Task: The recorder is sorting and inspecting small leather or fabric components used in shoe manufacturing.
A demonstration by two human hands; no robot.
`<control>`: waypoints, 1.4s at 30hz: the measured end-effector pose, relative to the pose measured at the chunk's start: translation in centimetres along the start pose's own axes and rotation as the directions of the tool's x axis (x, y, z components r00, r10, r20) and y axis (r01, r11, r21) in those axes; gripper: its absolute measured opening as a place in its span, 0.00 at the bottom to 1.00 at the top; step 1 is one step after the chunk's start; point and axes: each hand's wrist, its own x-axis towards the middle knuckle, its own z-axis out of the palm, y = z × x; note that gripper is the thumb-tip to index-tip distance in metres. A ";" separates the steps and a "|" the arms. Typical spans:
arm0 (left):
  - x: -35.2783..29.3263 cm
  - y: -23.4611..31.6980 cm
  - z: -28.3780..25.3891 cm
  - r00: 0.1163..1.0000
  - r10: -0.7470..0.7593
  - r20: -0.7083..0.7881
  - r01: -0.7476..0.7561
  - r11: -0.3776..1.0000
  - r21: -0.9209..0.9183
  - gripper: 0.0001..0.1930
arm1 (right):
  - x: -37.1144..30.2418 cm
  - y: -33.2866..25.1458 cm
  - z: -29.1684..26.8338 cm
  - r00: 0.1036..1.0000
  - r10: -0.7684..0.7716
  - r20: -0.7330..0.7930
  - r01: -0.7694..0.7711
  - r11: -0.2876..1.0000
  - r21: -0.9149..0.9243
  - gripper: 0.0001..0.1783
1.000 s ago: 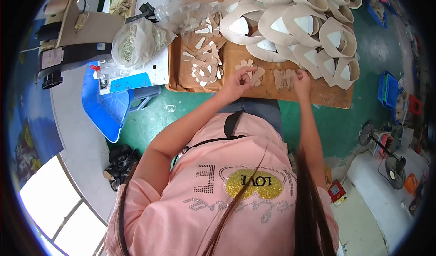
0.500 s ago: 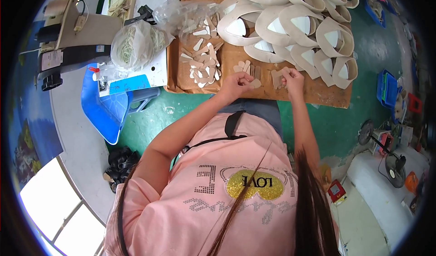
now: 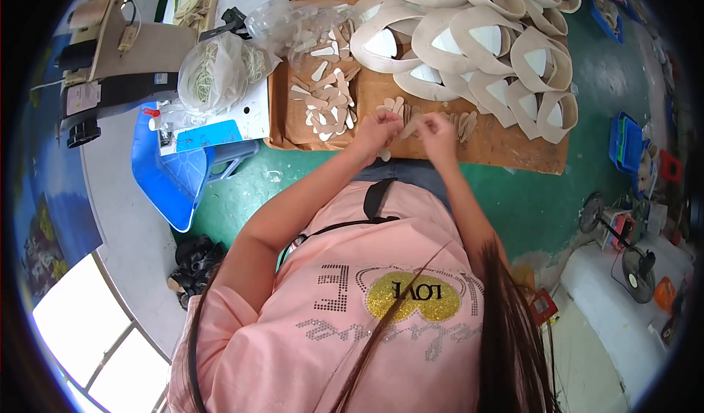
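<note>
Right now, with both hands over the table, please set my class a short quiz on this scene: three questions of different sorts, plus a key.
1. True or false: the uppers lie to the right of the strip heap.
2. Which is nearer the heap, the left hand or the right hand?
3. The table under the hands is: a) blue, b) white, c) brown.

Key: 1. True. 2. The left hand. 3. c.

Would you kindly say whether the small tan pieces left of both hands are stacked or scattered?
Scattered: the small tan pieces lie at mixed angles, some overlapping.
</note>
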 end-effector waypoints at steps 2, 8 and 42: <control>0.0 0.7 -0.3 1.000 -0.014 -0.024 0.011 0.994 -0.106 0.06 | 1.4 1.9 -2.5 0.988 0.094 -0.120 -0.098 0.995 -0.024 0.06; 0.3 1.7 -2.7 0.953 -0.252 0.170 0.300 0.688 -0.661 0.11 | 1.2 2.1 -7.4 0.829 -0.535 -0.164 0.182 0.536 -0.824 0.18; -1.0 -3.9 -1.4 0.998 -0.046 0.041 0.036 0.972 0.232 0.06 | 2.1 3.1 1.0 0.974 0.187 0.128 -0.204 0.969 0.139 0.08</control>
